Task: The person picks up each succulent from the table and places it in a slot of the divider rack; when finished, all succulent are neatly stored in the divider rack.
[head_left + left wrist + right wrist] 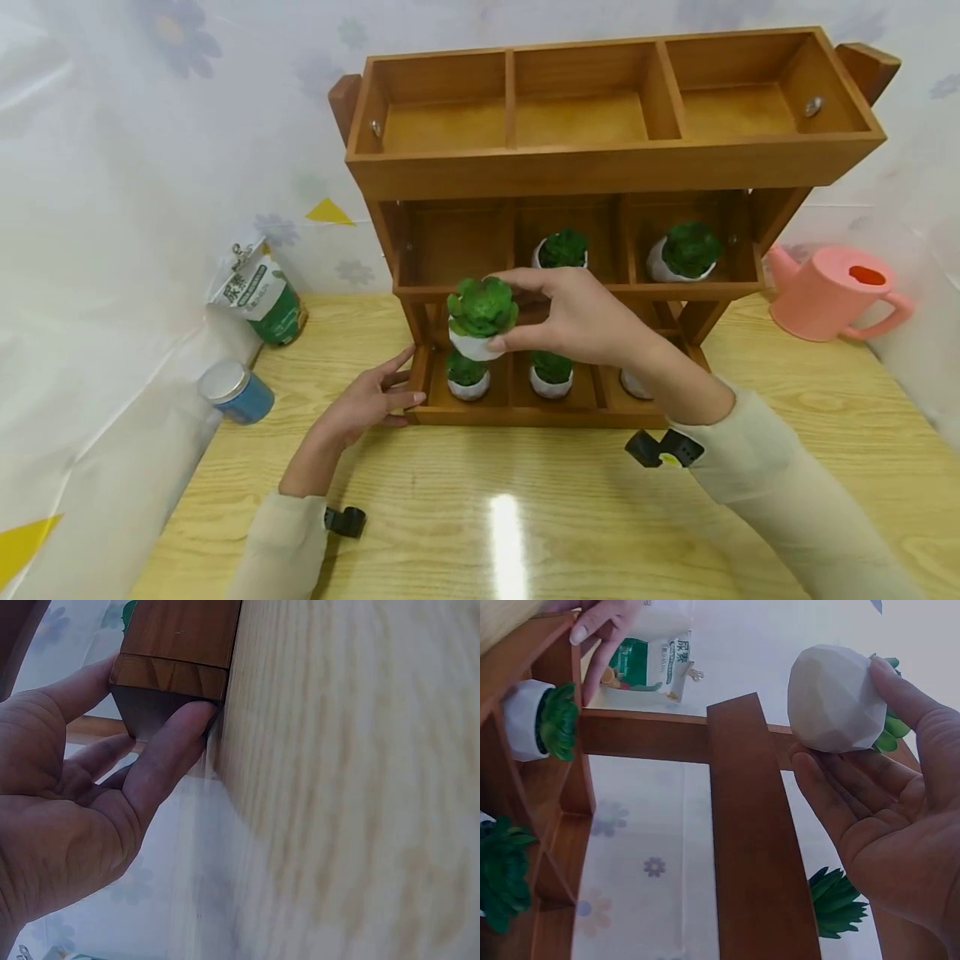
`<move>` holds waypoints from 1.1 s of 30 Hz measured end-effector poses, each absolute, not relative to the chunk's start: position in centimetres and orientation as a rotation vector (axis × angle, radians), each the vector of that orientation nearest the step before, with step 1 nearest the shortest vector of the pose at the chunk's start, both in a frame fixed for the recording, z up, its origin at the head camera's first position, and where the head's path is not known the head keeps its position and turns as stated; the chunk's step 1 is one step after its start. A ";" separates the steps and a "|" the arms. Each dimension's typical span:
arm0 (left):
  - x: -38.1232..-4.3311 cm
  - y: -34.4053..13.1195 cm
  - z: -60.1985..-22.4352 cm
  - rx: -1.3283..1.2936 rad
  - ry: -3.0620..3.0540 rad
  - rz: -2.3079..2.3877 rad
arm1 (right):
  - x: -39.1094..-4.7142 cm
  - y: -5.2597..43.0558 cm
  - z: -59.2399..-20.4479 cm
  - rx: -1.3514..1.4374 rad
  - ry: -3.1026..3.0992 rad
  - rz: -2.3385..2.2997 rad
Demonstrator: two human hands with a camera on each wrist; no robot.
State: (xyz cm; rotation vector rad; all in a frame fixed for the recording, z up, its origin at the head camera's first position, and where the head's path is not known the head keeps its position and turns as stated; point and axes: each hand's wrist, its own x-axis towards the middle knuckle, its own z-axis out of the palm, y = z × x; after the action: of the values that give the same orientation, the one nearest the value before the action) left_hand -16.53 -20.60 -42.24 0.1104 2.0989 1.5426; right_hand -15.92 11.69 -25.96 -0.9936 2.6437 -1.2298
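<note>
My right hand (pixel 573 312) pinches a small potted succulent (pixel 482 308) by its white faceted pot (pixel 836 697), fingers on one side and thumb on the other. The plant is upright in front of the left part of the wooden shelf (pixel 615 171), between its middle and bottom tiers. My left hand (pixel 372 400) touches the left end of the bottom tier with extended, spread fingertips, seen close up at the wooden corner (pixel 172 675) in the left wrist view. Below the held plant, another succulent (pixel 468 377) stands in the left bottom compartment.
Potted succulents stand in the middle tier's centre (pixel 564 248) and right (pixel 684 250), and in the bottom centre (pixel 551 373). A white pot (pixel 636 383) is partly hidden behind my right forearm. A pink watering can (pixel 836 292), green-white pouch (pixel 262 296) and blue tin (pixel 237 392) flank the shelf.
</note>
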 end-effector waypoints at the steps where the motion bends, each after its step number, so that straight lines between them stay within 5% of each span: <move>1: -16.5 -20.7 -42.3 0.110 2.099 1.542 | -16.0 11.6 -25.7 -0.996 2.651 -1.224; 33: -16.6 -20.6 -42.2 0.111 2.074 1.554 | -20.3 6.7 -22.9 -0.898 3.020 -0.921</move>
State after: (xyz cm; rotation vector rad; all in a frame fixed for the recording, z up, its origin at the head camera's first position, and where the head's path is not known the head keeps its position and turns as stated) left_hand -16.64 -20.63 -42.24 0.1107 2.0738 1.5538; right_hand -20.26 6.67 -22.91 -0.8981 3.0201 -0.9213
